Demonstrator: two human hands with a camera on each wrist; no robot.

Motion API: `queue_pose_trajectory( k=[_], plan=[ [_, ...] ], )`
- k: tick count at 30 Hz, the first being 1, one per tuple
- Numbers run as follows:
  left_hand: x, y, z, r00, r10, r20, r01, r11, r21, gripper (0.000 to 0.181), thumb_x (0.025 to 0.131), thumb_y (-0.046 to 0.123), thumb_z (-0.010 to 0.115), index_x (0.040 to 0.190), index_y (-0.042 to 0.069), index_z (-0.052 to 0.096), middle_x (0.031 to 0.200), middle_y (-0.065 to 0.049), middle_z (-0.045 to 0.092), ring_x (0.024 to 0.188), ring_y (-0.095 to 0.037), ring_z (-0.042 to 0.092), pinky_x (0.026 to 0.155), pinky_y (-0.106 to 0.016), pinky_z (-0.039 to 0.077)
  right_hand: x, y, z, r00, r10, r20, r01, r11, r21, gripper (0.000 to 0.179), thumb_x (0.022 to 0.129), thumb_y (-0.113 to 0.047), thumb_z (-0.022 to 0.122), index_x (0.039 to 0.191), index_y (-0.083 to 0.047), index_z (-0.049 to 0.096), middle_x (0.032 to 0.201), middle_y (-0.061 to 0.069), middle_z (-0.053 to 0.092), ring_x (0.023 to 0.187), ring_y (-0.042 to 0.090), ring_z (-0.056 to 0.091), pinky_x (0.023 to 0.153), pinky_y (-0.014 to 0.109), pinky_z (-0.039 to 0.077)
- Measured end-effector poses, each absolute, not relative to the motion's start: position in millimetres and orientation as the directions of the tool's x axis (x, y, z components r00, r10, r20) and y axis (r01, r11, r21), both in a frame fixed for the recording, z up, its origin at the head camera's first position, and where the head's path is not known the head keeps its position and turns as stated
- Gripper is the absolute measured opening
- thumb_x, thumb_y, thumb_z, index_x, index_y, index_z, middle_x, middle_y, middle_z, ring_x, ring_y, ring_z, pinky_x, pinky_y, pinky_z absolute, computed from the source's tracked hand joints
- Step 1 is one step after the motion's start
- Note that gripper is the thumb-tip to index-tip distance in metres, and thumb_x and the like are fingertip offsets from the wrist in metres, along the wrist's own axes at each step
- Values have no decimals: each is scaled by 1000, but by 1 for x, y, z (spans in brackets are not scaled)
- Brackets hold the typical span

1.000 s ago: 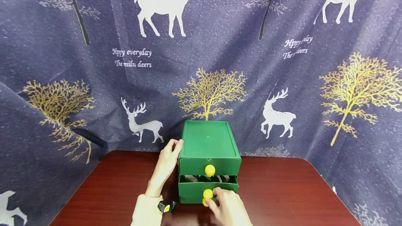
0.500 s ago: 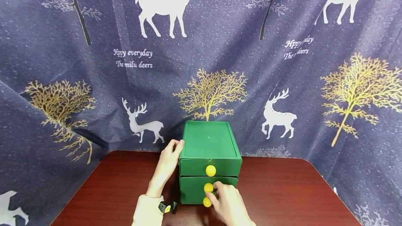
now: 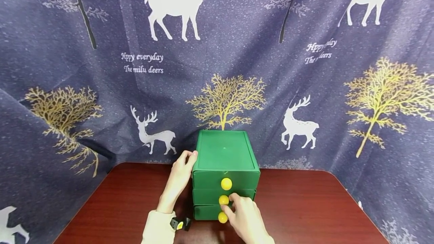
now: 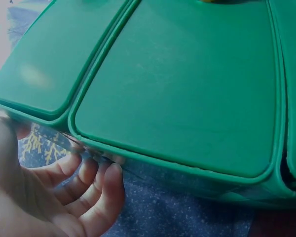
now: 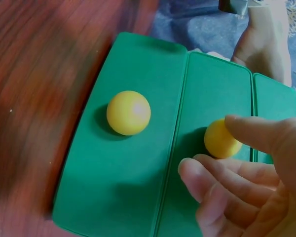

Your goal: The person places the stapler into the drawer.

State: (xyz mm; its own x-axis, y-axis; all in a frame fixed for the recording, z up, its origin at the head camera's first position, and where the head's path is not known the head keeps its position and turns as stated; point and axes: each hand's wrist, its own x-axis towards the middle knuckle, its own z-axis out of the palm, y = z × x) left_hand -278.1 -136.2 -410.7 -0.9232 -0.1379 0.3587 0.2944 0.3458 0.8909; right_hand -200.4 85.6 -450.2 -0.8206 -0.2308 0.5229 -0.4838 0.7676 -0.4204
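Observation:
A green drawer cabinet (image 3: 224, 150) stands on the table, its three fronts lined up one above another, each with a yellow ball knob. My right hand (image 3: 249, 215) is at the middle drawer (image 3: 205, 197), pinching its yellow knob (image 5: 221, 140) between thumb and fingers. Below, the bottom drawer's knob (image 5: 129, 113) is free of the hand, as is the top drawer's knob (image 3: 226, 183). Against the cabinet's left side rests my left hand (image 3: 181, 170); in the left wrist view its bent fingers (image 4: 111, 190) touch the side wall. The drawers' insides are hidden.
The reddish-brown table (image 3: 298, 206) extends to both sides of the cabinet. Behind it hangs a dark blue cloth (image 3: 230, 55) printed with deer and trees. A small black device (image 3: 181, 224) sits at the left wrist.
The middle drawer has slid back into the cabinet, so its contents no longer show and the bottom drawer's front is visible. My right hand moved with its knob; the left hand stayed put.

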Motion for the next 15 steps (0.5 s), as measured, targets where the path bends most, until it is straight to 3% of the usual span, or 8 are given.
queue_pose_trajectory(
  k=[5, 11, 15],
  plan=[
    [-278, -138, -410, -915, -143, 378, 295, 401, 867, 41, 98, 56, 48, 99, 17, 61, 75, -3, 55, 67, -20, 56, 67, -35, 46, -198, 86, -448, -839, -212, 502, -438, 810, -389, 21, 85, -38, 74, 88, -19, 66, 63, -15, 52, 55, 7, 51, 47, 31, 39],
    [-274, -139, -412, -901, -139, 411, 303, 477, 825, 43, 100, 56, 43, 103, 18, 62, 87, -4, 59, 85, -23, 55, 79, -40, 43, -190, 99, -441, -890, -217, 400, -383, 832, -401, 39, 90, -55, 63, 100, -19, 68, 69, -16, 56, 59, 9, 55, 49, 35, 42],
    [-271, -140, -410, -908, -119, 402, 298, 491, 818, 44, 101, 55, 41, 106, 17, 62, 92, -3, 60, 88, -22, 54, 82, -40, 43, -184, 113, -435, -890, -214, 402, -376, 844, -383, 40, 90, -56, 61, 102, -19, 69, 69, -19, 55, 61, 5, 56, 51, 34, 43]
  ],
)
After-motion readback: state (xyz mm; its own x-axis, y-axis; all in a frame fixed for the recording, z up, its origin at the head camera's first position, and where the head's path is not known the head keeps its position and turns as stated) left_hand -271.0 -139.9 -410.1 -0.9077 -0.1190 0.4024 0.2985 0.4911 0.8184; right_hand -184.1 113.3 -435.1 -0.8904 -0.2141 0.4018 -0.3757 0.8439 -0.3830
